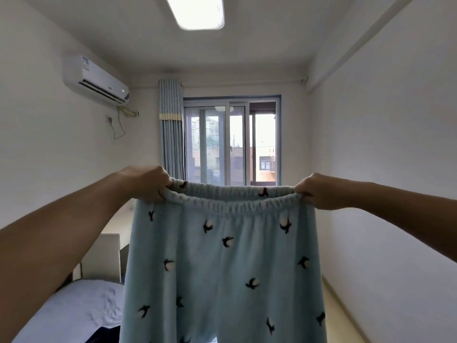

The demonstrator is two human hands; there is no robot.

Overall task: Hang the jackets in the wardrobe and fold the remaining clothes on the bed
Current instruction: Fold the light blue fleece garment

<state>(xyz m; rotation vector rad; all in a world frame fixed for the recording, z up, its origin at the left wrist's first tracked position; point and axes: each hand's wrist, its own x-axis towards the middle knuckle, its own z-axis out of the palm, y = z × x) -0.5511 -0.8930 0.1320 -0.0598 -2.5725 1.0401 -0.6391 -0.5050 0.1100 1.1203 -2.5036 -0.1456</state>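
Pale blue fleece trousers [222,263] with a small bird print held up at chest height, left hand [146,183] and right hand [319,191] each gripping an end of the elastic waistband — fingers curled tight into the fabric, legs hanging down, bed [74,308] lower left, window [232,142] behind

I see left grip [146,184] and right grip [319,191] pinching ends of elastic waistband [232,203], pale blue bird-print trousers [222,268] spread at frame centre, legs hanging; bed [74,308] lower left; window [232,142] behind; air conditioner [95,79] upper left.
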